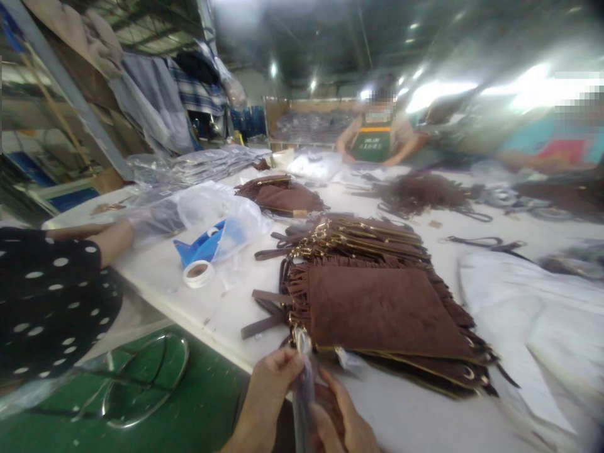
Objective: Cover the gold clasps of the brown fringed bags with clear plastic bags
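At the near table edge both my hands hold a strip wrapped in clear plastic, probably a bag strap. My left hand pinches its upper part with closed fingers. Beside it on the right, my right hand curls round the lower part. Just beyond them lies a stack of brown suede fringed bags with gold hardware and loose brown straps sticking out to the left.
A person in a black polka-dot sleeve sits at the left. A tape roll, a blue packet and clear plastic bags lie on the white table. White sheets lie right. Two people work at the far side.
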{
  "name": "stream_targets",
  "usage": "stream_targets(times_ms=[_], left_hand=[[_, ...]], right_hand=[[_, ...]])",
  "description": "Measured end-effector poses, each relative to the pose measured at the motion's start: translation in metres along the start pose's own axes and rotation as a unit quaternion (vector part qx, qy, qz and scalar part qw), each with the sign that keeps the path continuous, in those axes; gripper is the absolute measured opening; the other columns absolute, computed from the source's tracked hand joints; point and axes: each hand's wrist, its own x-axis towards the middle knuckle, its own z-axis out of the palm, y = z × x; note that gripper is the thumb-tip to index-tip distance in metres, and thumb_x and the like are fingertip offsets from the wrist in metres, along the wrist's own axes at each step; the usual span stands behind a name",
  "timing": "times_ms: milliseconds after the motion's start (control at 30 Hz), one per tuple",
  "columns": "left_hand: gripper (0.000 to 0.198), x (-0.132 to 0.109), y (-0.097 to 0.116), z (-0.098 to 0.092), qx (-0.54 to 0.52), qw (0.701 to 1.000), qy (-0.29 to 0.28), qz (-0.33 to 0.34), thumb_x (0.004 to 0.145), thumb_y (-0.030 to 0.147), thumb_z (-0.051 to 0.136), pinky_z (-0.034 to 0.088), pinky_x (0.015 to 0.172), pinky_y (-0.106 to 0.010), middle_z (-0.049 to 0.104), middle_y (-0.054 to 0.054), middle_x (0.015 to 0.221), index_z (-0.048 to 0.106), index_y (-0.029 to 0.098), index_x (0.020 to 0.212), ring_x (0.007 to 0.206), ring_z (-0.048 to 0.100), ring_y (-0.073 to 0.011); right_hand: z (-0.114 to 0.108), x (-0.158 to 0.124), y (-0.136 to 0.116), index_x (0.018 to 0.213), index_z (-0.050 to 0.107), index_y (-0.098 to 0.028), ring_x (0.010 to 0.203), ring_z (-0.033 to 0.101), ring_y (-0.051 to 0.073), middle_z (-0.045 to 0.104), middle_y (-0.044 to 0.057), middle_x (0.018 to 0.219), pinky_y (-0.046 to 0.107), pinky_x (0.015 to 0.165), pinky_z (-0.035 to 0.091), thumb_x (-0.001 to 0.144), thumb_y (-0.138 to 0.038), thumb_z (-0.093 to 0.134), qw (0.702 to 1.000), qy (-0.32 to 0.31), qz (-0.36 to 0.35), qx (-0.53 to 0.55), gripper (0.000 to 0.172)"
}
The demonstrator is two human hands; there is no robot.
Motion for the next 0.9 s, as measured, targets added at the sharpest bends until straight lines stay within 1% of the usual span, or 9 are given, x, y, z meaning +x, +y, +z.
stream_targets(times_ms=[100, 167, 267, 333, 467, 600, 667, 767, 900], left_hand=[[0.035, -0.007, 0.001, 0.004, -0.035, 0.999, -0.006, -0.003, 0.074, 0.045, 0.077, 0.042, 0.065, -0.025, 0.062, -0.003, 0.067, 0.067, 0.012, 0.076, 0.065, 0.056, -0.0159], [0.034, -0.01, 0.004, 0.005, -0.057, 0.998, -0.015, -0.005, 0.075, 0.044, 0.077, 0.043, 0.065, -0.025, 0.064, -0.003, 0.068, 0.067, 0.011, 0.076, 0.064, 0.056, -0.015], [0.031, -0.013, 0.009, 0.004, -0.085, 0.995, -0.037, -0.029, 0.074, 0.04, 0.078, 0.045, 0.066, -0.025, 0.066, -0.004, 0.068, 0.067, 0.011, 0.074, 0.063, 0.058, -0.0147], [0.027, -0.012, 0.012, 0.001, -0.1, 0.991, -0.064, -0.055, 0.076, 0.036, 0.076, 0.047, 0.067, -0.025, 0.068, -0.006, 0.07, 0.067, 0.011, 0.075, 0.066, 0.061, -0.016], [0.015, -0.008, 0.014, -0.005, -0.148, 0.977, -0.114, -0.103, 0.081, 0.026, 0.07, 0.049, 0.069, -0.028, 0.069, -0.007, 0.077, 0.068, 0.011, 0.081, 0.07, 0.064, -0.017], [0.01, -0.005, 0.013, -0.008, -0.178, 0.963, -0.152, -0.132, 0.081, 0.022, 0.069, 0.05, 0.068, -0.028, 0.066, -0.003, 0.072, 0.067, 0.012, 0.079, 0.065, 0.062, -0.0146], [0.008, -0.005, 0.014, -0.007, -0.178, 0.96, -0.167, -0.135, 0.077, 0.018, 0.072, 0.05, 0.069, -0.027, 0.064, -0.002, 0.069, 0.066, 0.012, 0.077, 0.063, 0.061, -0.0134], [0.014, -0.004, 0.015, -0.004, -0.187, 0.957, -0.17, -0.144, 0.074, 0.019, 0.077, 0.048, 0.064, -0.024, 0.061, -0.001, 0.064, 0.065, 0.011, 0.073, 0.059, 0.058, -0.0113], [0.02, -0.001, 0.013, -0.001, -0.183, 0.963, -0.156, -0.118, 0.076, 0.024, 0.075, 0.045, 0.06, -0.022, 0.058, -0.001, 0.063, 0.061, 0.011, 0.071, 0.057, 0.056, -0.0105]], right_hand=[[0.002, 0.006, 0.002, 0.115, 0.066, -0.024, 0.05, 0.062, 0.019, 0.074, 0.005, 0.08, 0.029, 0.053, 0.05, 0.075, -0.057, 0.067, 0.999, -0.019, -0.022, 0.018, 0.051], [-0.001, 0.009, 0.001, 0.11, 0.066, -0.023, 0.049, 0.059, 0.017, 0.067, 0.001, 0.066, 0.026, 0.05, 0.047, 0.073, -0.054, 0.07, 0.998, -0.037, 0.004, 0.051, 0.049], [-0.006, 0.011, 0.0, 0.108, 0.063, -0.021, 0.035, 0.038, 0.006, 0.053, -0.007, 0.055, 0.017, 0.036, 0.028, 0.071, -0.055, 0.074, 0.983, -0.093, 0.082, 0.137, 0.052], [-0.007, 0.011, -0.001, 0.107, 0.061, -0.02, 0.032, 0.026, 0.002, 0.051, -0.009, 0.053, 0.014, 0.034, 0.02, 0.069, -0.056, 0.076, 0.968, -0.122, 0.11, 0.188, 0.054], [-0.006, 0.01, 0.002, 0.104, 0.059, -0.02, 0.032, 0.018, -0.001, 0.05, -0.01, 0.052, 0.012, 0.034, 0.015, 0.066, -0.054, 0.081, 0.94, -0.157, 0.137, 0.271, 0.055], [-0.004, 0.01, 0.005, 0.102, 0.061, -0.02, 0.036, 0.032, 0.001, 0.056, -0.005, 0.057, 0.013, 0.041, 0.024, 0.058, -0.054, 0.085, 0.919, -0.158, 0.166, 0.321, 0.06], [-0.005, 0.01, 0.004, 0.102, 0.064, -0.019, 0.038, 0.03, 0.001, 0.054, -0.005, 0.055, 0.013, 0.042, 0.022, 0.057, -0.054, 0.085, 0.909, -0.177, 0.178, 0.331, 0.061], [-0.008, 0.011, 0.002, 0.103, 0.065, -0.018, 0.038, 0.013, 0.0, 0.042, -0.01, 0.048, 0.013, 0.039, 0.009, 0.06, -0.053, 0.084, 0.891, -0.225, 0.191, 0.345, 0.059], [-0.01, 0.014, -0.002, 0.094, 0.064, -0.018, 0.037, 0.007, -0.002, 0.034, -0.013, 0.043, 0.013, 0.039, 0.004, 0.062, -0.053, 0.083, 0.88, -0.253, 0.181, 0.36, 0.051]])
